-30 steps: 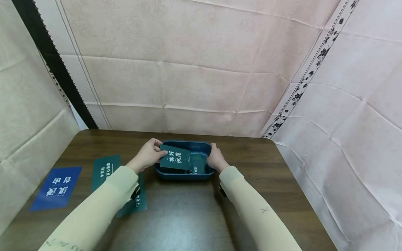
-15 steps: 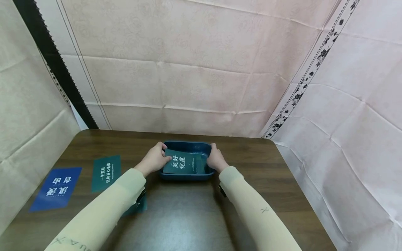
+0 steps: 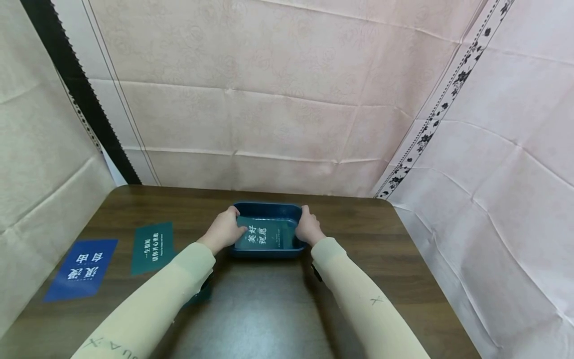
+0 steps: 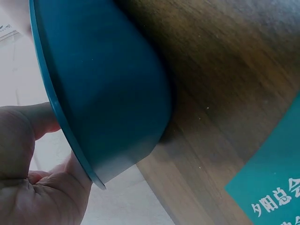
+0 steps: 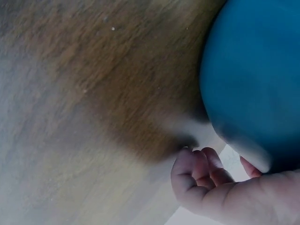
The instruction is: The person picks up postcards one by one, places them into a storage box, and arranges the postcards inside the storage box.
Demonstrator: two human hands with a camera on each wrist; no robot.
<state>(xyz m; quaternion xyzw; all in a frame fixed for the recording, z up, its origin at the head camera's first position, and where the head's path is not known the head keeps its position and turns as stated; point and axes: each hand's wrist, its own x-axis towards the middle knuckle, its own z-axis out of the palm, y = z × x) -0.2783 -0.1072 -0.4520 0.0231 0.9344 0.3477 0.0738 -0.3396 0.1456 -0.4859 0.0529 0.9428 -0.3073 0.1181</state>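
Note:
A dark blue rectangular tray [image 3: 267, 254] stands on the table. Inside it lies a green card [image 3: 274, 237] with white characters, on top of at least one more green card. My left hand [image 3: 222, 230] reaches over the tray's left rim, its thumb on the card's left edge; its fingertips are hidden behind the rim in the left wrist view. With my right hand [image 3: 309, 229] I hold the tray's right rim. In the right wrist view the fingers [image 5: 213, 166] are curled beside the tray's outer wall [image 5: 258, 79].
On the wooden table [image 3: 381, 279], to the left, lie a blue card [image 3: 81, 269] and a green card [image 3: 153, 248] with white characters. Another green card [image 3: 202, 295] is mostly covered by my left sleeve. Pale cloth [image 3: 278, 99] hangs behind the table.
My left hand has moved right and lowered the green card from a tilt above the tray to lying inside it. My right hand stays at the right rim.

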